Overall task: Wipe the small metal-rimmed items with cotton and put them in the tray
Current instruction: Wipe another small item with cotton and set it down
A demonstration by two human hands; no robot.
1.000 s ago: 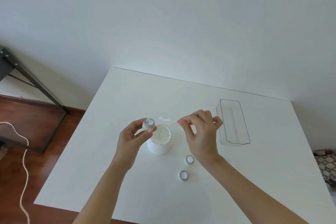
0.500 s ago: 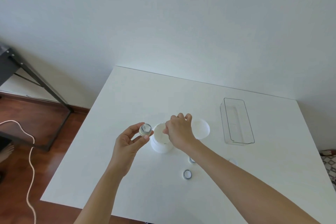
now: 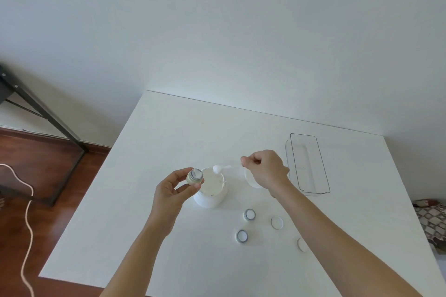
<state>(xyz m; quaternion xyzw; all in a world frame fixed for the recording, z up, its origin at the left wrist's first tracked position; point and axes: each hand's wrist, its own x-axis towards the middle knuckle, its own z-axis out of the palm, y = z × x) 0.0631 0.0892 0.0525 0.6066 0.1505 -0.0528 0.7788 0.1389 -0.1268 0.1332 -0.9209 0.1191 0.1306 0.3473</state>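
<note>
Left hand [image 3: 172, 189]: thumb and fingers pinched around one small metal-rimmed item [image 3: 195, 176], held up with its rimmed face toward the camera, just left of the open white jar [image 3: 210, 188].

Right hand [image 3: 264, 170]: thumb and forefinger pressed together on the stem of a cotton swab [image 3: 220, 168]; the fluffy tip hangs over the far rim of the jar, near the held item but not yet touching it.

Change: half a second ago the right hand was down over the jar mouth; it has since lifted and drawn to the right with the swab in it. A second ago the same fingers were pinched above the jar with only a thin sliver visible between them. Judgement: the cotton has been picked or dipped and is ready; wiping of the held item comes next.

Table [image 3: 169, 132]: two more rimmed items [image 3: 249, 214] [image 3: 242, 236] lie near the front, unwiped as far as I can judge. Two white caps [image 3: 276, 222] sit beside them, and the jar lid [image 3: 251, 179] lies partly under the right hand. The clear tray [image 3: 310, 164] stands right of the hand, with nothing visible inside.
</note>
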